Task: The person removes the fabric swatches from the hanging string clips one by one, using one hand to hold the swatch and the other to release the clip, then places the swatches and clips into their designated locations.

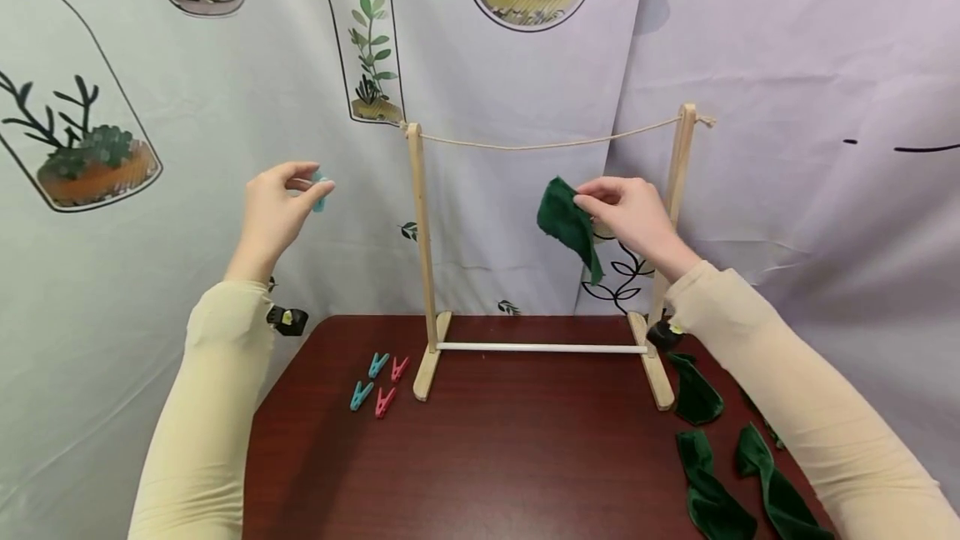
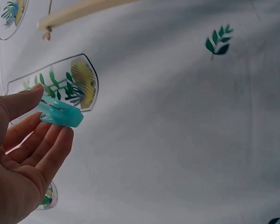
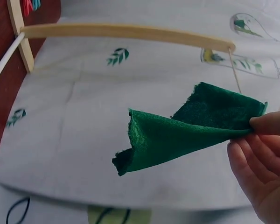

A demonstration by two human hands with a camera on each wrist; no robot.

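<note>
Raised left of the wooden rack, my left hand (image 1: 276, 211) pinches a light blue clothespin (image 2: 60, 113) between thumb and fingers. My right hand (image 1: 630, 215) holds a green velvet cloth piece (image 1: 564, 219) by one edge, and the cloth hangs folded from the fingertips. In the head view that hand is in front of the rack's right post, below the string (image 1: 525, 146) tied between the two posts. Thumb and fingers grip one end of the cloth in the right wrist view. Neither the clothespin nor the cloth appears to touch the string.
The rack's white crossbar (image 1: 540, 348) runs low above the dark red table (image 1: 525, 457). Left of the rack lie two blue clothespins (image 1: 362, 395) and two pink clothespins (image 1: 385, 402). Several green cloth pieces (image 1: 712, 486) lie at the right edge. A printed curtain (image 1: 315, 65) hangs behind.
</note>
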